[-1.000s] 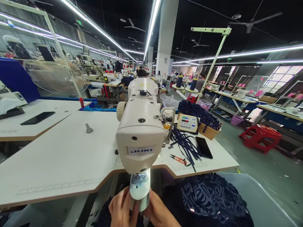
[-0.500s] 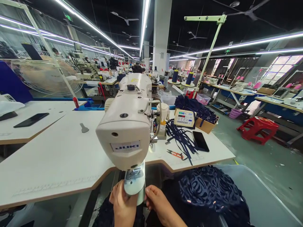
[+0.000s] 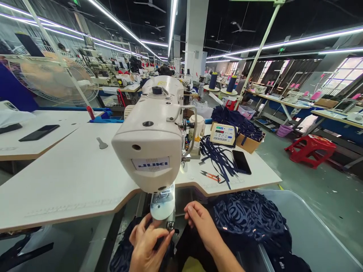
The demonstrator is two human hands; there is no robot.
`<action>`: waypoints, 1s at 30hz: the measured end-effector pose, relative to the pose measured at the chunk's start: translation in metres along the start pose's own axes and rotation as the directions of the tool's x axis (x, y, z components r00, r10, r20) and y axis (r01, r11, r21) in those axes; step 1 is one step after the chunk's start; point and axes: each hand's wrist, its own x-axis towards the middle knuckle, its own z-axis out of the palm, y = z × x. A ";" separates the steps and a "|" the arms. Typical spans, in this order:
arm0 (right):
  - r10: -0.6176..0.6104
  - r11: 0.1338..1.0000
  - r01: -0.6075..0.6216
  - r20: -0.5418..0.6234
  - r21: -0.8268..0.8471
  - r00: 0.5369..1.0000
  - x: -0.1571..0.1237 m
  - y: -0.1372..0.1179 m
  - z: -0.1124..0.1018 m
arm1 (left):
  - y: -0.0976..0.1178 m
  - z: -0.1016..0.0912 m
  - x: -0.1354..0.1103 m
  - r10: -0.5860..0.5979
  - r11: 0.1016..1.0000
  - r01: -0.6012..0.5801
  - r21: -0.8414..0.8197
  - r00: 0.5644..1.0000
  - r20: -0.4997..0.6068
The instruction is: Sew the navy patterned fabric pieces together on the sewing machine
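A cream JUKI sewing machine stands on the white table, its needle end pointing toward me. My left hand is curled just below the needle head, fingers pinched close to the presser foot on dark navy fabric. My right hand rests to the right of the needle, fingers bent on the same navy cloth. A heap of navy lace fabric lies in a grey bin at my right.
On the table to the right lie orange snips, a black phone, navy straps, a control panel and a cardboard box. A fan stands at left, a red stool on the floor at right. Other workstations and people fill the background.
The view has tipped down and shifted, showing more of my hands. My right hand has moved away to the right of the needle head; my left hand now pinches below it.
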 end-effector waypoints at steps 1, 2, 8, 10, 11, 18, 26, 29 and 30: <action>-0.027 0.999 0.027 0.024 -0.022 0.999 -0.003 -0.003 0.001 | -0.001 0.000 0.000 0.005 1.000 -0.005 0.013 1.000 0.006; -0.052 0.997 0.055 0.055 -0.049 0.997 -0.007 -0.007 0.003 | -0.001 -0.001 0.000 0.005 1.000 -0.005 0.018 1.000 0.019; -0.135 0.970 0.162 0.154 -0.181 0.979 -0.023 -0.018 0.011 | 0.002 -0.004 0.002 0.064 0.997 -0.067 0.045 0.996 0.063; -0.082 0.995 0.093 0.209 -0.041 0.974 -0.023 -0.015 0.014 | 0.004 -0.004 0.003 0.113 0.994 -0.113 -0.007 0.990 0.081; -0.049 0.998 0.038 0.242 0.048 0.969 -0.023 -0.012 0.016 | 0.005 -0.003 0.004 0.129 0.991 -0.125 -0.050 0.986 0.103; 0.074 0.850 -0.208 0.280 0.484 0.957 -0.028 0.005 0.028 | 0.001 -0.009 0.013 0.198 0.979 -0.183 -0.086 0.953 0.229; 0.188 0.821 -0.318 0.300 0.474 0.935 -0.037 0.008 0.028 | -0.002 -0.030 0.019 -0.177 0.853 0.338 -0.398 0.905 0.387; 0.131 0.884 -0.237 0.272 0.404 0.953 -0.039 0.002 0.023 | -0.005 -0.039 0.019 -0.407 0.525 0.649 -0.551 0.760 0.508; 0.087 0.911 -0.188 0.276 0.366 0.957 -0.039 -0.001 0.021 | -0.009 -0.043 0.019 -0.466 0.427 0.702 -0.570 0.711 0.527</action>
